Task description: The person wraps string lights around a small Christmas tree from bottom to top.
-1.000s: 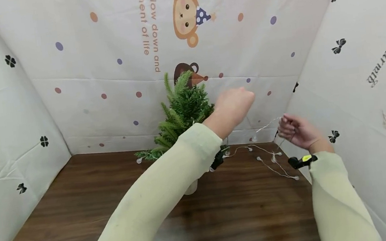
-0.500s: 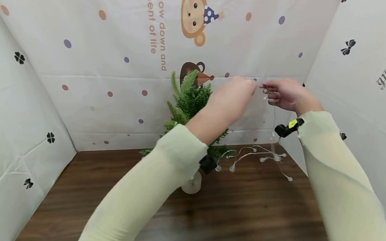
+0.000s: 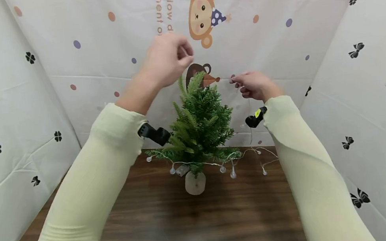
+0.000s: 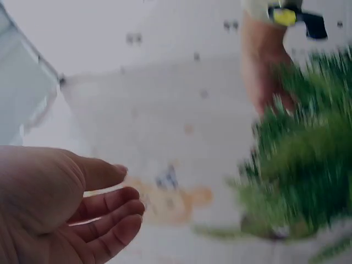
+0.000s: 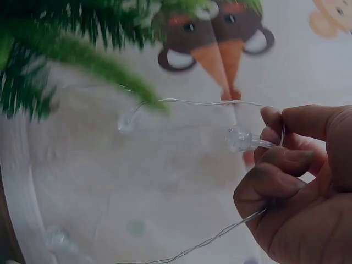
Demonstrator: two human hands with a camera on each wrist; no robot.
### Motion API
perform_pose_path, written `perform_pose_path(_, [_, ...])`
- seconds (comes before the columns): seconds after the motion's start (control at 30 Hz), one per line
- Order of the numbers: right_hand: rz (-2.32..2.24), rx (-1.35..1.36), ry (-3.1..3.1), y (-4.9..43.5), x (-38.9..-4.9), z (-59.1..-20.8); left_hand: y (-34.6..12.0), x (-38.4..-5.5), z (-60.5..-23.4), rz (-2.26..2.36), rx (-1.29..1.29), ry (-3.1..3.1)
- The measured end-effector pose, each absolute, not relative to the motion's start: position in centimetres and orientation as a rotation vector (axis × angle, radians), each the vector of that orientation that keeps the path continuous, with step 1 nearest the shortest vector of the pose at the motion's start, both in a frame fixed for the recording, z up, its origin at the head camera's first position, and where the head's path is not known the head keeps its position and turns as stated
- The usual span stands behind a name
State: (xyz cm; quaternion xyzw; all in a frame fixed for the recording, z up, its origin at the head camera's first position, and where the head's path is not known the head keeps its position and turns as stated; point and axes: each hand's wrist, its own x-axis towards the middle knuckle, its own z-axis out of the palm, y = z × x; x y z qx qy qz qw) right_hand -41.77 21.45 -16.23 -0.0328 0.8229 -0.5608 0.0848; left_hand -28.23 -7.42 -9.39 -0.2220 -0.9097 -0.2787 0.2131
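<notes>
In the head view, the green tree (image 3: pixel 203 125) stands upright on its pale round base (image 3: pixel 195 184), and the string of lights (image 3: pixel 222 169) crosses in front of its lowest branches, bulbs hanging below, then trails off to the right of the tree. The left hand (image 3: pixel 168 59) is near the tree's tip, above it and to its left, fingers loosely bent with nothing seen in them. The right hand (image 3: pixel 254 83) is to the right of the tree's upper part, apart from the needles, and a strand drops from it toward the bulbs beside the lower branches. In the left wrist view, blurred, that left hand lies well apart from the tree, thumb away from half-curled fingers, and no wire shows in its grasp. In the right wrist view, the right hand pinches the wire between thumb and finger close to a bulb, one length reaching toward the tree's branches. The step in hand looks like winding the string around the tree; the next move probably calls for bringing the pinched length against the upper branches, the left hand free to take it over.
</notes>
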Motion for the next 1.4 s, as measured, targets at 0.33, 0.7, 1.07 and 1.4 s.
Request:
perform_pose_path(0.33, [-1.354,-0.224,2.624,16.9,-42.2,-14.3,-12.5,-35.5,-14.9,-0.960,-0.498,-2.595])
perform_pose_path(0.7, [-1.205,-0.309,2.664,14.3,-42.5,-13.0,-9.0,-40.1,-19.6,-1.026,-0.547,-2.557])
perform_pose_path(1.07, [-1.107,-0.463,2.670,13.2,-42.2,-12.6,-7.0,-41.5,-18.0,-0.903,-0.741,-2.660])
perform_pose_path(1.4, [-1.123,-0.526,2.654,13.6,-42.7,-12.8,-5.9,-42.1,-18.0,-1.090,-0.669,-2.569])
